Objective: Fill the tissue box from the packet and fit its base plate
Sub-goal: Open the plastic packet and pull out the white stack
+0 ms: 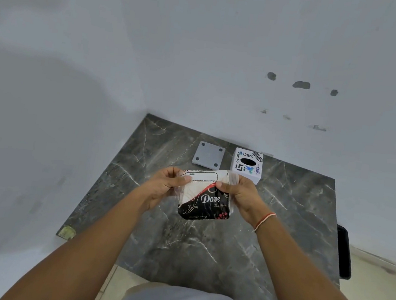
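A tissue packet (204, 201) in black, white and red plastic with "Dove" printed on it is held up above the dark marble table (205, 249). My left hand (167, 183) pinches the packet's top left edge. My right hand (239, 191) pinches its top right edge. Behind the packet, the white cube-shaped tissue box (247, 165) stands at the back of the table, its black oval slot facing up and stickers on top. To the left of the box, the grey square base plate (208, 154) lies flat with four dark round feet showing.
The table sits in a corner between two pale walls. A black object (344, 253) hangs off the table's right edge. A yellowish sticker (66, 231) marks the near left corner. Tiled floor shows below and to the right.
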